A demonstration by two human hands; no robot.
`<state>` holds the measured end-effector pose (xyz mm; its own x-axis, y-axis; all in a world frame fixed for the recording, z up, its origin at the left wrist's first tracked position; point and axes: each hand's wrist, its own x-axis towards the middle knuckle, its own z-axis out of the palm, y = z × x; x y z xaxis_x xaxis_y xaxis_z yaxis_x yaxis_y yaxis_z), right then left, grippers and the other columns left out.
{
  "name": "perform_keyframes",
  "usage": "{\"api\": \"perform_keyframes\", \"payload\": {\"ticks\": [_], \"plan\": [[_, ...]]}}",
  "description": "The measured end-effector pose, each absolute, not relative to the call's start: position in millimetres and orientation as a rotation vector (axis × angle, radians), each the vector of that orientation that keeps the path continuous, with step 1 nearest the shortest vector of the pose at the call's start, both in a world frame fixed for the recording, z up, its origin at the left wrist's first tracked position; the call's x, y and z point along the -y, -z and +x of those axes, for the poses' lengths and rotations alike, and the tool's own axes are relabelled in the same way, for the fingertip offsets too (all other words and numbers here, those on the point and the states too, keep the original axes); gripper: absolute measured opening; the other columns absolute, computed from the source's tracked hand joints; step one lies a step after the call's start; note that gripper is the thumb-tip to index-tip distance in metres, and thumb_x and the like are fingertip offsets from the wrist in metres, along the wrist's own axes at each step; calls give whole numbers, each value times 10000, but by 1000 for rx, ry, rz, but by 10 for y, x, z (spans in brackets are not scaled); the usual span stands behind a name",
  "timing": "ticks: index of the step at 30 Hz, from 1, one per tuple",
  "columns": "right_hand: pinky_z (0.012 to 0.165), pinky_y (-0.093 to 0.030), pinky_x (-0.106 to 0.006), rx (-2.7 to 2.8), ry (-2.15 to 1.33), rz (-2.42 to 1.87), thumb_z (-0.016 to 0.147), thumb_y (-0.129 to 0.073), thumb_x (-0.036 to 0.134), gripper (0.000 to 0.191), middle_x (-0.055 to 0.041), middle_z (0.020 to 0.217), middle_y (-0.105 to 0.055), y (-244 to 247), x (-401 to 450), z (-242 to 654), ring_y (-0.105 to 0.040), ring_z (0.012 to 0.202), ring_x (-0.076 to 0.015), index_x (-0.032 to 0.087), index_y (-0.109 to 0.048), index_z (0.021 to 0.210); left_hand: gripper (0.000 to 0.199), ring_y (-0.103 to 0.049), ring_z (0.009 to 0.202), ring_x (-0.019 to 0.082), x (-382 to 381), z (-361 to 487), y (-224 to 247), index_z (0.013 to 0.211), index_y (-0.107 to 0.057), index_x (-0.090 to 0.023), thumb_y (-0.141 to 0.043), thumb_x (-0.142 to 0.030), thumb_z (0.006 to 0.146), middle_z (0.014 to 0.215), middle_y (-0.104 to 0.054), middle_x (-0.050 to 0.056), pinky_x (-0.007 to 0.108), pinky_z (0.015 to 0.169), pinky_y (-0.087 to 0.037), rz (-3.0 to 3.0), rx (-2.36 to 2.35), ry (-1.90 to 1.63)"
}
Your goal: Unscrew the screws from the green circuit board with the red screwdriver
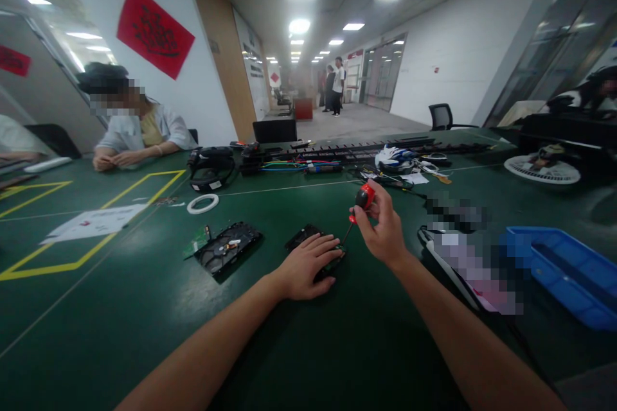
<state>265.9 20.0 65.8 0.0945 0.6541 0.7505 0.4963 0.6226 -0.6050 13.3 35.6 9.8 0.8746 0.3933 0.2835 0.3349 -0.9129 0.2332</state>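
My right hand (383,225) is closed around a screwdriver (365,195) with a red and black handle. Its thin shaft points down and left, with the tip at a black electronic device (304,235) on the table. Across that device lies my left hand (308,264), palm down, fingers stretched out and thumb apart, covering much of it. Part of a circuit board shows beside the fingertips; the exact spot under the tip is too small to tell. To the left rests an opened black plastic housing (229,249), a green circuit board (196,243) at its edge.
A white ring (203,203) and a black headset-like device (211,168) lie farther back. Cables and black strips (328,157) run along the far side. At right are a blue tray (569,270) and a white round part (542,169). Another person (144,122) sits at far left.
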Motion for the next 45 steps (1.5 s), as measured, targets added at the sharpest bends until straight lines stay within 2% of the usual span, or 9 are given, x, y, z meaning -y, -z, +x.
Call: {"api": "perform_keyframes", "payload": {"ticks": [5,9,12,20,27,34,39,41,45], "plan": [[832,-700,-433,1546,-75,-975,960,-795,393,717,-108,1327,-706,-627,-249,2689,-769,959,-232,352,-450,1587,743,-387,1630,342,-328,131,-122,1659,-428,-256,-652,-438,975,1721,-461,115,615,1360,-258,2872,-581,-475],[866,-702,-443,1551,-124,-974,1039,-671,348,619,-107,1296,-703,-626,-222,2686,-787,1006,-239,343,-418,1603,743,-382,1633,342,-319,130,-119,1660,-423,-252,-647,-433,975,1720,-463,118,615,1360,-256,2872,-581,-485],[864,-709,-440,1545,-181,-958,1060,-624,326,621,-121,1334,-691,-624,-215,2680,-803,1009,-240,333,-380,1631,739,-382,1633,343,-330,132,-106,1654,-430,-254,-648,-439,973,1724,-456,116,614,1360,-256,2872,-575,-486],[896,-696,-501,1523,13,-994,932,-824,383,722,-146,1442,-654,-636,-239,2691,-760,1064,-280,329,-468,1558,744,-394,1626,346,-345,131,-112,1653,-436,-262,-658,-452,969,1726,-454,112,616,1359,-257,2865,-573,-480],[874,-708,-449,1551,-237,-898,1084,-579,343,578,-123,1364,-670,-663,-191,2661,-806,1011,-233,353,-371,1624,751,-381,1634,338,-351,127,-101,1660,-430,-263,-659,-473,976,1729,-450,111,602,1364,-254,2872,-571,-472],[854,-699,-452,1501,-40,-997,938,-809,421,688,-108,1340,-669,-643,-226,2675,-750,941,-230,338,-480,1537,744,-384,1631,341,-347,124,-120,1656,-434,-262,-660,-462,976,1721,-461,116,605,1362,-255,2860,-573,-473],[872,-710,-450,1528,-249,-917,1042,-645,387,595,-102,1294,-682,-659,-193,2667,-803,976,-234,346,-394,1580,753,-383,1631,352,-362,118,-107,1664,-427,-277,-661,-475,976,1726,-454,108,618,1359,-257,2852,-564,-476],[884,-715,-452,1539,-323,-893,1062,-602,365,614,-109,1311,-690,-657,-188,2660,-818,998,-240,352,-343,1619,755,-382,1632,347,-365,118,-98,1666,-424,-275,-661,-479,978,1729,-450,106,611,1362,-251,2855,-566,-475],[887,-715,-458,1536,-245,-950,1014,-698,390,699,-115,1317,-701,-631,-219,2664,-800,992,-246,350,-371,1630,738,-387,1630,343,-354,123,-109,1651,-442,-263,-661,-466,976,1734,-441,109,604,1363,-255,2862,-569,-477]]}}
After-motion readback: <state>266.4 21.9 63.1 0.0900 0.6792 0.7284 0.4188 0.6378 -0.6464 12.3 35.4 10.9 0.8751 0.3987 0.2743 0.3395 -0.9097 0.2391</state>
